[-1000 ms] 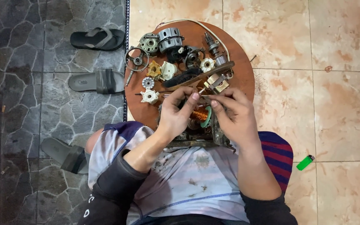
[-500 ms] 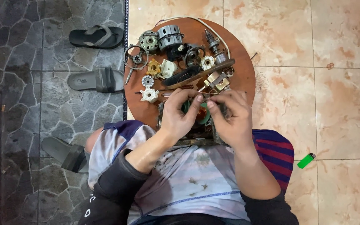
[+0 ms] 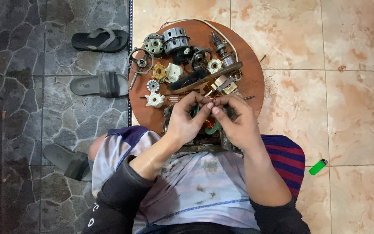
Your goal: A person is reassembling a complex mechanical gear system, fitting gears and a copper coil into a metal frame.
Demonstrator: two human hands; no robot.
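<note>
My left hand and my right hand meet fingertip to fingertip over a motor stator with copper winding, which sits at the near edge of a round brown wooden table. Both pinch something thin at the top of the winding, apparently a wire; it is too small to see clearly. The stator is mostly hidden behind my fingers. Several loose motor parts lie beyond my hands: a metal rotor housing, white plastic gears and a wooden-handled tool.
A white cable curves along the table's far rim. Two dark sandals lie on the stone floor at left, a third by my knee. A green lighter rests on the tiles at right.
My hands have drawn closer together over the stator, and the fingertips now touch at its top. The parts on the table have not moved.
</note>
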